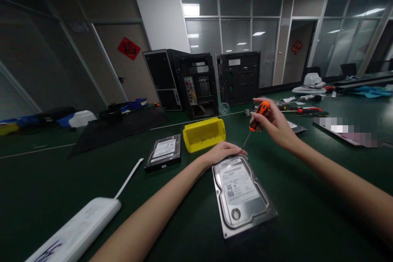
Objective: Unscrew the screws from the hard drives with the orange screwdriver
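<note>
A silver hard drive with a white label lies on the dark green table in front of me. My left hand rests at the drive's far edge, its fingers close together; whether they pinch anything small is hidden. My right hand is wrapped round the orange and black handle of a screwdriver. The screwdriver slants down, and its tip is by my left fingertips, just beyond the drive's far edge. Left of my left hand stands a yellow bin with small bits inside. A second hard drive lies left of the bin.
Black computer cases stand at the back. A white power strip with a cord lies at the near left. Pliers, a white cap and a phone-like flat object are at the right. A black panel lies at the left.
</note>
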Motion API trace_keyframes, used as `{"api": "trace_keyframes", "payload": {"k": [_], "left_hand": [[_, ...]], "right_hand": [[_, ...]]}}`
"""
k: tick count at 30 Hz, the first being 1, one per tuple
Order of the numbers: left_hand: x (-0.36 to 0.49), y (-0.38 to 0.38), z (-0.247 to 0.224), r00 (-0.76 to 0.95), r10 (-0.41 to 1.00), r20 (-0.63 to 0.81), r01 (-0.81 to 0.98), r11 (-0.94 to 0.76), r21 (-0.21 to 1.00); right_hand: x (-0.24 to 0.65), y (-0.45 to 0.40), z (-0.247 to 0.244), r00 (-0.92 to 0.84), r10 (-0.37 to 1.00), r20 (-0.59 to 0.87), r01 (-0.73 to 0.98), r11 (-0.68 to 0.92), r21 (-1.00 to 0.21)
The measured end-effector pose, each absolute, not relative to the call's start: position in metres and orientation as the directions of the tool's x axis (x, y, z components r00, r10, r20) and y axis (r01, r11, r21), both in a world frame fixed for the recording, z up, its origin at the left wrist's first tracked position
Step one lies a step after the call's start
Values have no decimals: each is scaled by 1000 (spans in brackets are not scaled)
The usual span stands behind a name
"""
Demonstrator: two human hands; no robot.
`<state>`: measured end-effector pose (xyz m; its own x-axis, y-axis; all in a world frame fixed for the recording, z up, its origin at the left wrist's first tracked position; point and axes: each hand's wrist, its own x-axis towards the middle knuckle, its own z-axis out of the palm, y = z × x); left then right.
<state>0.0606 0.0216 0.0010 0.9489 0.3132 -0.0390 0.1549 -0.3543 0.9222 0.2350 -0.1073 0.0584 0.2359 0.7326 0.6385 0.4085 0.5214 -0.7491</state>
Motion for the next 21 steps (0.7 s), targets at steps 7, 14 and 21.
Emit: {"api": "trace_keyframes", "payload": {"k": [7, 14, 21], "left_hand": [[56, 15, 2, 943, 331, -26, 148, -348, 926], [55, 13, 2, 956, 293, -17, 117, -327, 938], [55, 13, 2, 959, 283, -10, 110, -342, 933]], "right_hand": [[232, -111, 62, 209, 748, 630, 390, 528, -755], [230, -110, 59, 199, 746, 636, 409, 526, -746], [229, -110, 56, 191, 757, 625, 423, 511, -748]]}}
